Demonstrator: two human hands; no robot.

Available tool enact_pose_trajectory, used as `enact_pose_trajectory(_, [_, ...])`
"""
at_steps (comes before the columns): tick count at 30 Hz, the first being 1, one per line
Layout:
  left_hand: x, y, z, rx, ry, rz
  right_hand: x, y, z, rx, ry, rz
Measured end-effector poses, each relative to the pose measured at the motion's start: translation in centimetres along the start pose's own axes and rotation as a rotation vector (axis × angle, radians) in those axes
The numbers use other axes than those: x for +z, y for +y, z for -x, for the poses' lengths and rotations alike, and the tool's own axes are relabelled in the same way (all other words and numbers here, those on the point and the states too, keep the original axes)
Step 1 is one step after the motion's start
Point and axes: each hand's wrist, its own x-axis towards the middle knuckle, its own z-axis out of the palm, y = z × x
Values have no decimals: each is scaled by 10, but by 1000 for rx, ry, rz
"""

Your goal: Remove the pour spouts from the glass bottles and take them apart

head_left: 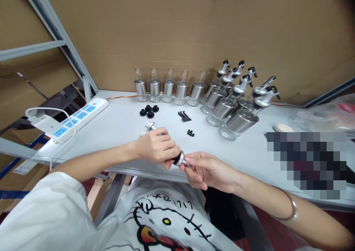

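Near the table's front edge I hold a bottle pourer (pixel 181 157) between both hands. My left hand (pixel 156 147) is closed on its black stopper end. My right hand (pixel 206 169) pinches the silver spout at the other end. Just behind my left hand lie silver spout parts (pixel 151 126), partly hidden by it. Several black rubber stoppers (pixel 150 114) are grouped further back. Thin black levers (pixel 184 116) and small black caps (pixel 190 133) lie to their right.
Several uncapped glass bottles (pixel 181 90) with steel sleeves stand along the back. Bottles fitted with pourers (pixel 226 110) cluster to the right. A white power strip (pixel 79 119) lies left. A plastic bag (pixel 330 114), a white oval object (pixel 283 128) and a pixelated dark item (pixel 310 166) are at right.
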Motion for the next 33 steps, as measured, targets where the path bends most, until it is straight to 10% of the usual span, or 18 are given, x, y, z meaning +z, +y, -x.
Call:
enact_pose_trajectory(20, [-9, -4, -8, 37, 37, -117, 5, -1, 10, -156, 101, 330])
enact_pose_trajectory(33, [1, 2, -14, 75, 189, 6, 14, 2, 15, 90, -91, -31])
